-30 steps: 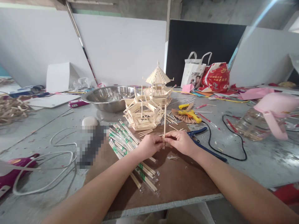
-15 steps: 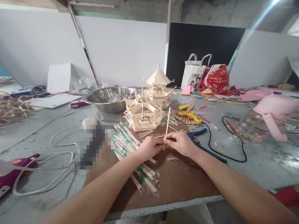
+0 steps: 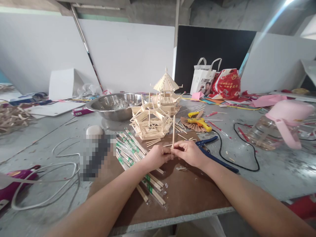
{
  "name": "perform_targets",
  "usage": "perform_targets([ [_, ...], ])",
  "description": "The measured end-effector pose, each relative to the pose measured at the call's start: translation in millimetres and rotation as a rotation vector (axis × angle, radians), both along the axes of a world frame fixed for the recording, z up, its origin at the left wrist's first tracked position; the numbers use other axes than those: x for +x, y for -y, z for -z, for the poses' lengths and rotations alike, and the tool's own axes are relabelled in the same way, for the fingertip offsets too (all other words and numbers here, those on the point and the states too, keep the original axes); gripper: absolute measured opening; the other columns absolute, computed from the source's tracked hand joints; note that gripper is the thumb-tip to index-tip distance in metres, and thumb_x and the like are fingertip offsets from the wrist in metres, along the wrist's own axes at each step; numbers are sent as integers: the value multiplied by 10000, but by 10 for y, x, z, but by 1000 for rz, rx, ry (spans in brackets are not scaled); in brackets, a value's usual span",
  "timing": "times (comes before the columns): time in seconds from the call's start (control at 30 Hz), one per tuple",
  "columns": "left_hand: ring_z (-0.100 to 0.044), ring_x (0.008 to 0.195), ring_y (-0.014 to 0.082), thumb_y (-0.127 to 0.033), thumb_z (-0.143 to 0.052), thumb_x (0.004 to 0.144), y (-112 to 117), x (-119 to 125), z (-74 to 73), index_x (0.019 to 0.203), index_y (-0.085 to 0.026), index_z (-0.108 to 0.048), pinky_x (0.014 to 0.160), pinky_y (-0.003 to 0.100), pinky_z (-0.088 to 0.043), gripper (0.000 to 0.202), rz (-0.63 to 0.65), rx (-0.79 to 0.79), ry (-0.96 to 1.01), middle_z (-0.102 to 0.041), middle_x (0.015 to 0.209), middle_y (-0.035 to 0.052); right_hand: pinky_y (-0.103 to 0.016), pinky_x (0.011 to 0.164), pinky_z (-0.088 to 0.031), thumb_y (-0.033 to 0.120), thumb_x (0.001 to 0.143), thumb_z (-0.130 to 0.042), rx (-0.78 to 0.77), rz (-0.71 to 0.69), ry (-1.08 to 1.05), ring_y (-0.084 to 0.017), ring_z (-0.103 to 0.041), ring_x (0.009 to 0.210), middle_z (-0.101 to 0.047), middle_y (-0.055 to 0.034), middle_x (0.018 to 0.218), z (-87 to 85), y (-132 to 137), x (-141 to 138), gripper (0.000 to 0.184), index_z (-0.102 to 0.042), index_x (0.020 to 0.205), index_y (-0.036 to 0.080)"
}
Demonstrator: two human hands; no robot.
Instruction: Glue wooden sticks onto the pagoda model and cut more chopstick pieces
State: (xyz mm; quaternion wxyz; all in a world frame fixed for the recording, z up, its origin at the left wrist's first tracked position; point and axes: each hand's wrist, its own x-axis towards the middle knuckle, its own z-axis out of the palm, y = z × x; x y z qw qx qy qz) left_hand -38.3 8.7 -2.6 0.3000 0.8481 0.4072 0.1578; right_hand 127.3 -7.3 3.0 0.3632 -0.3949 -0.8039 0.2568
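Observation:
Both hands meet over a brown board (image 3: 187,194) and pinch the lower end of one upright wooden chopstick (image 3: 173,130). My left hand (image 3: 156,156) and my right hand (image 3: 189,152) are closed on it, fingertips touching. Just beyond stands a stick-built pavilion base (image 3: 150,121), with a roofed stick tower (image 3: 166,89) behind it. A pile of wrapped chopsticks (image 3: 129,149) lies left of my hands.
Blue pliers (image 3: 212,154) lie right of my hands, a yellow glue gun (image 3: 199,121) with a black cord (image 3: 243,148) beyond. A steel bowl (image 3: 111,104) sits at the back left. White wire loops (image 3: 49,184), a pink-lidded jar (image 3: 278,126) and bags (image 3: 217,82) surround the area.
The chopstick tilted to the right half a second ago and stands upright again now. Both hands stayed together in nearly the same spot.

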Motion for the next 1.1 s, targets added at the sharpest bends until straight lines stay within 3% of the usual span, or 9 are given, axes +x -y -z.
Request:
perform_targets([
  [0.53, -443, 502, 64, -335, -441, 749, -9, -4, 3, 790, -128, -618, 483, 149, -341, 275, 35, -61, 43, -510, 559, -22, -195, 620, -410, 230, 739, -488, 13, -17, -33, -110, -551, 647, -622, -24, 701, 2, -2, -8, 154, -613, 700, 150],
  [0.83, -421, 507, 64, -311, -449, 748, -11, 2, -13, 773, -134, -622, 484, 146, -328, 249, 38, -18, 13, -492, 549, -26, -181, 545, -398, 203, 729, -480, -18, 10, -22, -91, -524, 559, -602, -4, 645, -41, 16, -10, 140, -596, 671, 151],
  [1.1, -449, 507, 63, -339, -437, 753, -33, -6, 23, 786, -141, -610, 489, 144, -346, 265, 47, -71, 70, -510, 566, -25, -179, 524, -392, 225, 734, -473, -43, 34, -7, -87, -511, 538, -597, -4, 636, -33, 8, -11, 158, -602, 685, 148],
])
